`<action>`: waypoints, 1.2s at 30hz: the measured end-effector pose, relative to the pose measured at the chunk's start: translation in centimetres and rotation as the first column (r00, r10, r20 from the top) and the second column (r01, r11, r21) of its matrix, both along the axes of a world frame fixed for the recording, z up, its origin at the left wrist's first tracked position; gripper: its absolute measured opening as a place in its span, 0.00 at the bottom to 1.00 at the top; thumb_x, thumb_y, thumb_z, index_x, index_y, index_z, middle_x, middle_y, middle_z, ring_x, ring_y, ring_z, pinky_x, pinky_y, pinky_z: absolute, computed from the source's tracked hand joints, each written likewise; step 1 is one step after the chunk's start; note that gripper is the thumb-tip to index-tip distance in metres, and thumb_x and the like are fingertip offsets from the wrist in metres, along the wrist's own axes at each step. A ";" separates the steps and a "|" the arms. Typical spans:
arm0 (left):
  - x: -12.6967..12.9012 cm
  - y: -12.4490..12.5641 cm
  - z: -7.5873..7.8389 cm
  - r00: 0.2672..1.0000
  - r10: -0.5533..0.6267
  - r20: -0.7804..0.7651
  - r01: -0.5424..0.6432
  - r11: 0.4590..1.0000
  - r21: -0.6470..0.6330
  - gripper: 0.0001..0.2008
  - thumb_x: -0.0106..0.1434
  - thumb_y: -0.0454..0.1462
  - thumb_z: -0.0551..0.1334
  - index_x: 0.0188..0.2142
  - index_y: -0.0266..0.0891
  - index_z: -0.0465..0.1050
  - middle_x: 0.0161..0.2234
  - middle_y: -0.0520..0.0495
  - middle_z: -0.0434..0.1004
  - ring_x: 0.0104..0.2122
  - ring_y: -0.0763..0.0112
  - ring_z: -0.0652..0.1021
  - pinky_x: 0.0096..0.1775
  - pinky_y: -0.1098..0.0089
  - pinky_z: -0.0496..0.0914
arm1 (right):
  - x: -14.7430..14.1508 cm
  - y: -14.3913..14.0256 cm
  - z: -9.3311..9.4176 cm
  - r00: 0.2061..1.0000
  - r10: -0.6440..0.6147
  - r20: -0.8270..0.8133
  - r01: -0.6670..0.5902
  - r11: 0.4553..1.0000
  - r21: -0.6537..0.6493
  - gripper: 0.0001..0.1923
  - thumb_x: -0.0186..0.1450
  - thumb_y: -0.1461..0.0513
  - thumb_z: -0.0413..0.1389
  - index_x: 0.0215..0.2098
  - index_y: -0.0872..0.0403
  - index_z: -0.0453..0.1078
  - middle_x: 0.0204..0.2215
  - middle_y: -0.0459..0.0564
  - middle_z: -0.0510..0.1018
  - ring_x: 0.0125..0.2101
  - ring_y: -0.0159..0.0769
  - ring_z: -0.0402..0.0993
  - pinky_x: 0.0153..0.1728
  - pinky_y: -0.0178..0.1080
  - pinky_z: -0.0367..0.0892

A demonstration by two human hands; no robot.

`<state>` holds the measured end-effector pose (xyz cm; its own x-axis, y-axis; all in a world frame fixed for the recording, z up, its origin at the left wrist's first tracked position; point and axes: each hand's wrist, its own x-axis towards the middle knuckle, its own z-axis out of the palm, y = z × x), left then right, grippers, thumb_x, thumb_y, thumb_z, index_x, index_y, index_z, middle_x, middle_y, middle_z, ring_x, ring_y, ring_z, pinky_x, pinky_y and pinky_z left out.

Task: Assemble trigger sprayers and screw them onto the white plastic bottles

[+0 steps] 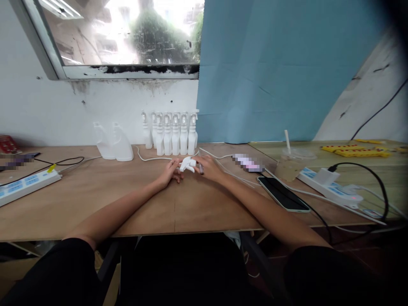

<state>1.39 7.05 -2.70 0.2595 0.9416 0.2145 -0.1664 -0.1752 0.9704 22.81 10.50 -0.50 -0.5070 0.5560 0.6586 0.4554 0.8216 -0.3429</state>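
Between my two hands, just above the wooden table, is a white trigger spray head (187,164), lying sideways. My left hand (168,174) pinches its left end with thumb and forefinger, the other fingers loosely curled. My right hand (208,168) is closed around its right end. A small dark piece shows by the right fingers; what it is I cannot make out. Behind my hands, several white spray bottles (175,140) with trigger heads stand upright in a cluster near the wall. Two white bottles without spray heads (122,144) stand to their left.
A dark-screened phone (283,193), another lit phone (248,162), a drink cup with a straw (287,165) and a power strip (330,187) with cables are on the right. Another power strip (30,185) lies at left. Yellow objects (355,151) are at far right.
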 end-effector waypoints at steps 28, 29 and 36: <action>0.1 0.5 0.0 0.993 0.030 0.114 -0.007 0.980 -0.196 0.21 0.55 0.53 0.64 0.31 0.41 0.58 0.17 0.58 0.62 0.10 0.85 0.54 0.15 0.80 0.41 | -1.6 -3.6 1.5 0.967 0.252 0.027 -0.254 0.960 0.121 0.12 0.67 0.58 0.50 0.31 0.47 0.73 0.26 0.49 0.76 0.28 0.37 0.69 0.37 0.40 0.66; 0.1 0.5 0.0 0.993 0.038 0.110 -0.017 0.981 -0.192 0.21 0.55 0.53 0.64 0.31 0.41 0.58 0.18 0.58 0.62 0.10 0.85 0.54 0.15 0.80 0.41 | -1.6 -3.6 1.4 0.967 0.252 0.034 -0.254 0.961 0.109 0.12 0.68 0.58 0.49 0.31 0.47 0.73 0.26 0.48 0.76 0.27 0.37 0.69 0.36 0.40 0.66; -0.3 0.0 0.0 0.998 0.059 0.038 -0.053 0.988 -0.146 0.20 0.57 0.52 0.64 0.35 0.43 0.58 0.18 0.59 0.63 0.09 0.84 0.54 0.13 0.81 0.42 | -2.5 -3.0 -0.2 0.945 0.102 -0.312 -0.188 0.948 -0.259 0.17 0.66 0.51 0.52 0.28 0.54 0.72 0.25 0.48 0.76 0.26 0.32 0.71 0.28 0.35 0.67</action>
<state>1.14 7.04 -2.71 0.1988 0.9764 0.0845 -0.2011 -0.0438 0.9786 20.27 7.46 -0.71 -0.4062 0.6744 0.6165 0.1836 0.7212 -0.6679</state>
